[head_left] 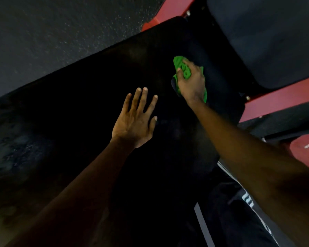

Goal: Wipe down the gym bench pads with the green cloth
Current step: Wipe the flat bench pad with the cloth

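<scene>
on one pad (96, 82), one green cloth (179, 62)

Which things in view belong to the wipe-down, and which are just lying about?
In the job: green cloth, bunched in the right hand; black bench pad under it; second pad beyond; left hand, fingers spread, over the bench pad.
Just there: red frame; speckled floor; red disc at the right edge; striped trousers.
</scene>
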Tool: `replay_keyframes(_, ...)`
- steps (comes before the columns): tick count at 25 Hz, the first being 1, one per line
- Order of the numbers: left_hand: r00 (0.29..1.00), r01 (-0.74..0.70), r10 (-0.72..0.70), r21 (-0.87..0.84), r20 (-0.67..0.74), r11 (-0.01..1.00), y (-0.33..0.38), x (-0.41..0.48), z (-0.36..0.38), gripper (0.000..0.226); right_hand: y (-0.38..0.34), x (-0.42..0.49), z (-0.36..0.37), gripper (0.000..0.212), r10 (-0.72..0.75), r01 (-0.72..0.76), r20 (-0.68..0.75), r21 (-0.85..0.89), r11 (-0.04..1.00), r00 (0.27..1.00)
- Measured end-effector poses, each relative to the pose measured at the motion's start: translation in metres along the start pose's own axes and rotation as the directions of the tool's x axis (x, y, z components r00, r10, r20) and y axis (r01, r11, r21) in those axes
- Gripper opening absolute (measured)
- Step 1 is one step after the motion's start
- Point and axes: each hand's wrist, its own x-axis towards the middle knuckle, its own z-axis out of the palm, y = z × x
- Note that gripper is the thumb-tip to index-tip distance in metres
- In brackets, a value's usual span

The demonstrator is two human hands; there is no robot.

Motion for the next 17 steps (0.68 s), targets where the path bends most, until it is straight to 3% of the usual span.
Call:
replay_keyframes(3,1.0,-0.002,0.002,-0.003,0.02,1.0,-0.001,0.0,-0.002,0.067,-0.006,-0.043,-0.016,0.044,-0.076,0.075,0.099,0.016,0.997,0.992)
replay_keyframes(6,1.0,-0.006,0.006,-0.007,0.024,1.0,0.0,0.001,-0.005,0.067,0.005,-0.094,-0.032,0.049,-0.248,0.261,0.209,-0.037,0.965,0.946)
replay_keyframes(9,1.0,-0.004,0.005,-0.011,0.021,1.0,-0.002,0.001,-0.004,0.066,0.013,-0.086,-0.022,0.049,-0.316,0.34,0.215,-0.083,0.937,0.924)
replay_keyframes(14,1.0,-0.02,0.02,-0.013,0.009,1.0,-0.004,0.001,-0.001,0.065,-0.012,0.012,0.011,0.043,-0.243,0.245,0.04,-0.044,0.969,0.969)
replay_keyframes(17,1.0,-0.013,0.012,-0.077,-0.013,0.997,-0.004,0.002,-0.005,0.064,-0.022,0.02,0.014,0.042,-0.191,0.191,0.011,-0.003,0.982,0.982)
